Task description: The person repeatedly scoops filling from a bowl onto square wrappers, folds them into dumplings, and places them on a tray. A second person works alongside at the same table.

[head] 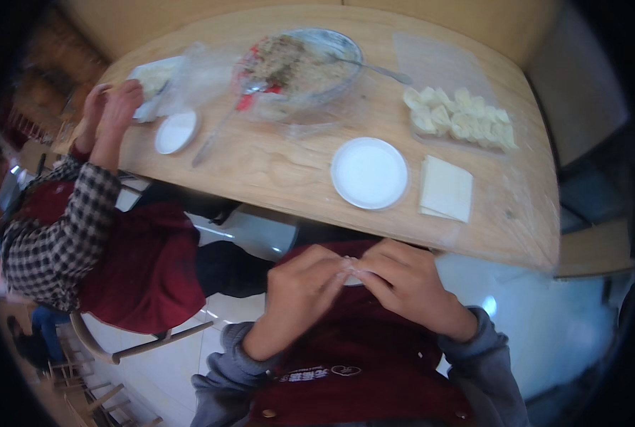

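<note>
My left hand (306, 285) and my right hand (402, 277) meet above my lap, fingertips pinched together on a small piece of pale dough wrapper (353, 279). My fingers hide most of it. Beyond them on the wooden table (290, 181) lies a round white dish (369, 173). To its right is a stack of square dough wrappers (445, 188). Rows of folded dumplings (458, 117) stand farther back at the right. A large metal bowl (317, 69) holds minced filling (296, 66), with one metal spoon (376, 69) resting over its rim.
At the left a co-worker in a checked sleeve (85, 213) works with both hands beside a white tray (157, 80). A small white dish (176, 132) and a long-handled spoon (216, 133) lie between that person and me. Plastic film covers parts of the table. A chair (157, 341) stands at lower left.
</note>
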Motion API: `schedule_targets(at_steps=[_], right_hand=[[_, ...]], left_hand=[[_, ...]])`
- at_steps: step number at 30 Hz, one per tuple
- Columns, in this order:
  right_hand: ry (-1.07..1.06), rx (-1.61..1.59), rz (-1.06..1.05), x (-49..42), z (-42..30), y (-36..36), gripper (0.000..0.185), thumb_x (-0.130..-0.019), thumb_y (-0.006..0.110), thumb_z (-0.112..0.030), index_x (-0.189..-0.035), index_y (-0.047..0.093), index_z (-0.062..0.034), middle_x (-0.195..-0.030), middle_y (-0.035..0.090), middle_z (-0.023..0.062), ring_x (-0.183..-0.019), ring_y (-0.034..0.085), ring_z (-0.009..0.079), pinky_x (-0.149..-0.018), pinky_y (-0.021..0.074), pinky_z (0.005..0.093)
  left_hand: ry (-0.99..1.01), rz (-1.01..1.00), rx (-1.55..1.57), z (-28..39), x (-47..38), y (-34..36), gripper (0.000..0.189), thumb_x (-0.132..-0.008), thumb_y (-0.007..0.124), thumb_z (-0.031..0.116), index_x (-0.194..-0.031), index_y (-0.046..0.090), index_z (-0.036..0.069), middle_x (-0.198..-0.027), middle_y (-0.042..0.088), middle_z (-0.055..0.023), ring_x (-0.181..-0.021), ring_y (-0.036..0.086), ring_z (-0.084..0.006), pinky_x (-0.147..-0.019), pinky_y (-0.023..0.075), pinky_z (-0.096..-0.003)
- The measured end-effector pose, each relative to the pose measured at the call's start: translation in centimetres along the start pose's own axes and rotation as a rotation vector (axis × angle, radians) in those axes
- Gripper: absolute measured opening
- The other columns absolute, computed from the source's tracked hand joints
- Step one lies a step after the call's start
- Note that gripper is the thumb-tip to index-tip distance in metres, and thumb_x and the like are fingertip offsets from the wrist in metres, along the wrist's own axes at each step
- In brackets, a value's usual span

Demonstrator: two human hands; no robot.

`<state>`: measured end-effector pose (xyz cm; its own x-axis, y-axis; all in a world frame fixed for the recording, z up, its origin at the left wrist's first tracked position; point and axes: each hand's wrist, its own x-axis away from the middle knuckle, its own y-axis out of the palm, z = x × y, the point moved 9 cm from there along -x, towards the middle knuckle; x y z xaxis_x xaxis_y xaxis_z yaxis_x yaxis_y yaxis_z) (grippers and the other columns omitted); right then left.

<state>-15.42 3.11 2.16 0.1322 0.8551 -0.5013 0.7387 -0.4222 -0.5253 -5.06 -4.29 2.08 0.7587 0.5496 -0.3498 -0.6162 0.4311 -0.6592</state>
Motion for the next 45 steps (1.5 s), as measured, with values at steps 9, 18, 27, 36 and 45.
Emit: schedule_targets(at_steps=[9,18,27,36,45], right_hand=[[0.046,-0.032,0.047,0.6,-0.9,-0.2,0.014,-0.075,0.073,0.0,-0.087,0.065,-0.0027,-0.078,0.063,0.0117,-0.065,0.063,0.0267,-0.057,0.0496,0.0337],[0.006,-0.033,-0.028,2.3,-1.3,0.6,0.009,-0.076,0.07,-0.001,-0.083,0.064,-0.0018,-0.077,0.062,0.0113,-0.063,0.061,0.0262,-0.055,0.0481,0.0327],[-0.104,0.114,-0.008,1.8,-1.3,0.9,0.011,-0.076,0.069,-0.003,-0.082,0.06,-0.0024,-0.075,0.06,0.0106,-0.061,0.06,0.026,-0.053,0.0474,0.0334],[0.193,-0.316,0.201,3.2,1.7,-1.6,0.038,-0.075,0.08,-0.009,-0.107,0.059,-0.0003,-0.094,0.062,0.0102,-0.076,0.063,0.0163,-0.065,0.0523,0.025],[0.488,-0.727,0.175,3.8,4.1,1.7,0.032,-0.085,0.071,-0.005,-0.11,0.054,0.0008,-0.09,0.064,0.0081,-0.079,0.063,0.0082,-0.068,0.0526,0.0218]], left_hand=[[0.043,-0.01,-0.023,0.6,1.0,-0.3,0.016,-0.077,0.075,0.008,-0.092,0.071,0.005,-0.082,0.065,-0.0065,-0.07,0.066,-0.0234,-0.059,0.0525,-0.0297],[0.093,-0.148,0.024,1.1,2.3,0.8,0.013,-0.08,0.072,0.009,-0.091,0.069,0.004,-0.085,0.065,-0.0059,-0.071,0.065,-0.0243,-0.058,0.0519,-0.0311],[0.05,-0.211,0.033,0.7,1.3,1.5,0.013,-0.08,0.07,0.008,-0.092,0.069,0.003,-0.085,0.065,-0.0067,-0.071,0.064,-0.0264,-0.059,0.0517,-0.032],[-0.223,0.135,0.462,-1.8,1.0,-0.4,0.007,-0.081,0.07,0.0,-0.087,0.068,-0.003,-0.077,0.063,-0.008,-0.065,0.063,-0.0108,-0.056,0.0483,-0.0224],[-0.244,0.297,0.596,-3.3,0.9,-0.2,0.009,-0.082,0.068,-0.007,-0.085,0.06,-0.003,-0.082,0.055,-0.0021,-0.072,0.053,-0.004,-0.059,0.0416,-0.0172]])
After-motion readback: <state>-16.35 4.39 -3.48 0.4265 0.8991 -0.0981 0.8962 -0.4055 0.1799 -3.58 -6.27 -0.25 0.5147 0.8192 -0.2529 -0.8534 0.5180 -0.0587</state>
